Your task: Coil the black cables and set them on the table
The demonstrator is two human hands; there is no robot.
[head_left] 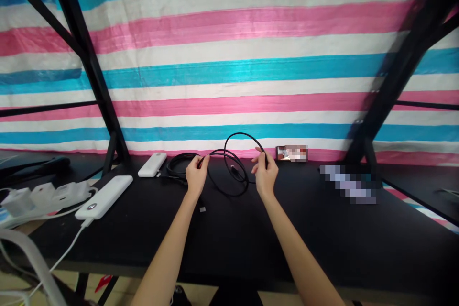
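A thin black cable runs in loose loops between my two hands above the black table. My left hand pinches it on the left side of the loops. On the other side, my right hand is closed on the cable between thumb and fingers, with some fingers a little apart. A coiled part of black cable lies just left of my left hand. One metal plug rests on the table below my left wrist, and another connector shows inside the loops.
Two white power banks lie on the left, the nearer one with a white cord plugged in. A power strip with several white adapters is at far left. A phone-like device leans at the back; a blurred item lies right.
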